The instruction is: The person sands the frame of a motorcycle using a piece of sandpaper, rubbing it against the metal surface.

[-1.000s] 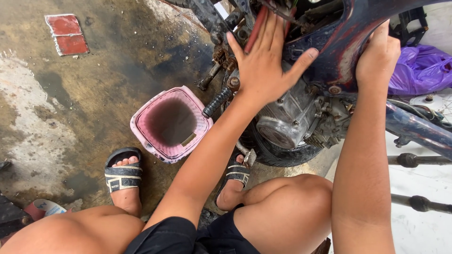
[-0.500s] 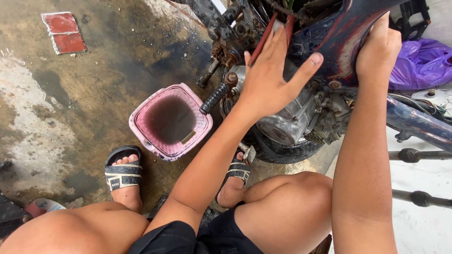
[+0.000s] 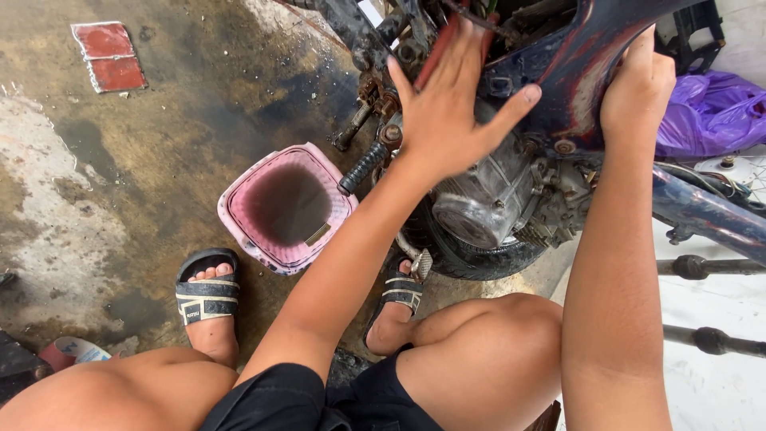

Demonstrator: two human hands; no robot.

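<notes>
Left hand (image 3: 455, 108) spread flat, fingers released, pressing on the motorcycle (image 3: 511, 199) above its engine; right hand (image 3: 638, 88) clenched around the dark blue frame panel (image 3: 574, 72) at far right; pink basket (image 3: 287, 207) on the stained floor (image 3: 159, 160), near left of the engine.

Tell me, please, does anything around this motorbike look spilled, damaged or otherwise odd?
Yes. A dark wet stain spreads over the concrete floor beside the pink tub. The blue body panel, gripped by the right hand, has worn, scuffed paint. The engine below the left hand looks grimy.
</notes>
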